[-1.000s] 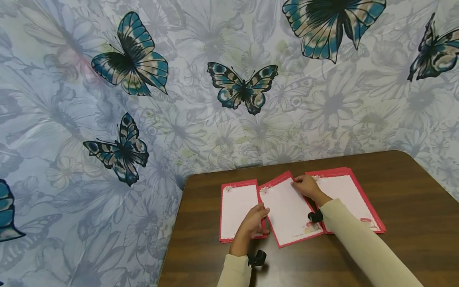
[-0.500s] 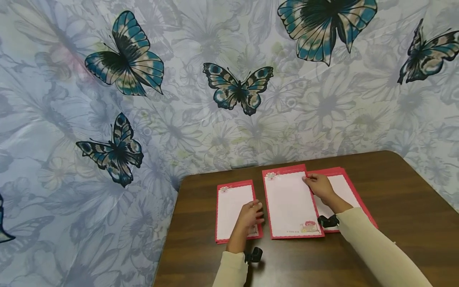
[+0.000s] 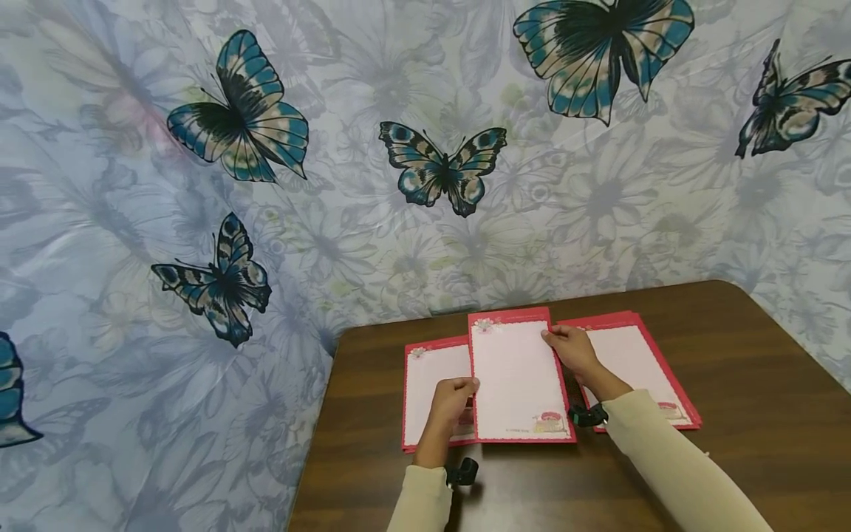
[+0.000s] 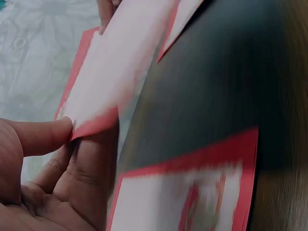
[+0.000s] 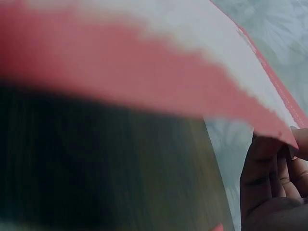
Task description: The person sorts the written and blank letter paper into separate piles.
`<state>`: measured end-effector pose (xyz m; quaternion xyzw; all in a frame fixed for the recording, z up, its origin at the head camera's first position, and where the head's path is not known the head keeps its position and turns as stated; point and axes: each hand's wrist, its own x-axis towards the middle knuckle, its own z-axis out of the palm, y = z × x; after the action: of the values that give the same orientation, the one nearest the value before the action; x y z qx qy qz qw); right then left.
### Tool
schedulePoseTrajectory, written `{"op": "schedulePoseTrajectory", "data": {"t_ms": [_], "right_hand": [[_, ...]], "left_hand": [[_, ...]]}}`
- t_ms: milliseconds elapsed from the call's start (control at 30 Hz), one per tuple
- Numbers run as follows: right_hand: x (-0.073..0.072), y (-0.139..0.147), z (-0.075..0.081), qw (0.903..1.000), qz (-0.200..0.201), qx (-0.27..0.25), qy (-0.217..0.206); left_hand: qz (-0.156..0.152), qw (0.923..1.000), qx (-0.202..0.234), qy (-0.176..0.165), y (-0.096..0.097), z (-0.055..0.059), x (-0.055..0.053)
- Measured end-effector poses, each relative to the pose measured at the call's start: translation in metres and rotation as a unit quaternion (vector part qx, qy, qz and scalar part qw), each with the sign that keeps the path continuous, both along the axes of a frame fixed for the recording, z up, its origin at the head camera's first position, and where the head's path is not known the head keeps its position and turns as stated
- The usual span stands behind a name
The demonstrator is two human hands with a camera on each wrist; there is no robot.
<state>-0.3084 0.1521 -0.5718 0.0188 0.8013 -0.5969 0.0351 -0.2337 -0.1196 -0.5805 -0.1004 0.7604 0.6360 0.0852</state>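
A white sheet of paper with a red border (image 3: 515, 377) is held up between my two hands, overlapping the left pile in the head view. It carries a small flower at its top left corner and a printed picture at the bottom right. My left hand (image 3: 450, 403) pinches its left edge between thumb and fingers, as the left wrist view also shows. Higher up, my right hand (image 3: 577, 351) pinches the right edge. Under and left of the held sheet lies a pile of matching sheets (image 3: 431, 384). Another pile of red-bordered sheets (image 3: 634, 362) lies to the right, partly behind my right forearm.
Everything lies on a brown wooden table (image 3: 751, 369) with rounded far corners. Close behind it hangs a pale floral wall covering (image 3: 359, 244) with large blue butterflies. A black wrist camera (image 3: 463, 471) sits on the left wrist, another (image 3: 588, 415) on the right.
The sheet was tilted, then turned upright and shifted right, and has now come left over the left pile's edge. My left hand, loose beside it half a second ago, now pinches its left edge.
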Motion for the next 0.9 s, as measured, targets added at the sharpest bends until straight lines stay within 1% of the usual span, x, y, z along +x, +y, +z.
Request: {"op": "schedulePoseTrajectory", "data": {"t_ms": [100, 167, 200, 267, 367, 467, 533, 600, 633, 700, 767, 833, 900], "right_hand": [[0.0, -0.017, -0.002, 0.9998, -0.001, -0.017, -0.003], [0.001, -0.03, -0.002, 0.9992, 0.003, -0.035, -0.017], [0.002, -0.036, -0.002, 0.9986, 0.008, -0.045, -0.026], [0.005, -0.049, -0.002, 0.9969, 0.029, -0.059, -0.042], [0.01, -0.069, -0.003, 0.9942, 0.055, -0.07, -0.06], [0.016, -0.086, -0.007, 0.992, 0.075, -0.078, -0.065], [0.019, -0.096, -0.011, 0.9916, 0.084, -0.075, -0.063], [0.022, -0.104, -0.015, 0.993, 0.086, -0.06, -0.056], [0.023, -0.108, -0.017, 0.9942, 0.082, -0.046, -0.05], [0.024, -0.116, -0.021, 0.9966, 0.074, -0.009, -0.034], [0.026, -0.123, -0.025, 0.9969, 0.065, 0.04, -0.021], [0.027, -0.128, -0.029, 0.9947, 0.06, 0.084, -0.009], [0.029, -0.132, -0.032, 0.9917, 0.058, 0.115, -0.004]], "left_hand": [[0.017, 0.9994, -0.019, 0.022, -0.014, -0.002, 0.001], [0.035, 0.9978, -0.04, 0.04, -0.024, -0.005, 0.001], [0.046, 0.9965, -0.05, 0.047, -0.029, -0.006, 0.001], [0.07, 0.9943, -0.061, 0.053, -0.04, -0.009, 0.002], [0.108, 0.9902, -0.065, 0.061, -0.056, -0.013, 0.003], [0.148, 0.9842, -0.066, 0.072, -0.07, -0.017, 0.003], [0.169, 0.9802, -0.064, 0.081, -0.078, -0.019, 0.003], [0.186, 0.9767, -0.061, 0.087, -0.085, -0.021, 0.002], [0.19, 0.9757, -0.059, 0.091, -0.088, -0.022, 0.001], [0.196, 0.9745, -0.058, 0.091, -0.094, -0.024, 0.0], [0.199, 0.9736, -0.062, 0.092, -0.098, -0.026, 0.0], [0.2, 0.9723, -0.079, 0.093, -0.101, -0.028, 0.001], [0.198, 0.9696, -0.108, 0.095, -0.104, -0.029, 0.001]]}}
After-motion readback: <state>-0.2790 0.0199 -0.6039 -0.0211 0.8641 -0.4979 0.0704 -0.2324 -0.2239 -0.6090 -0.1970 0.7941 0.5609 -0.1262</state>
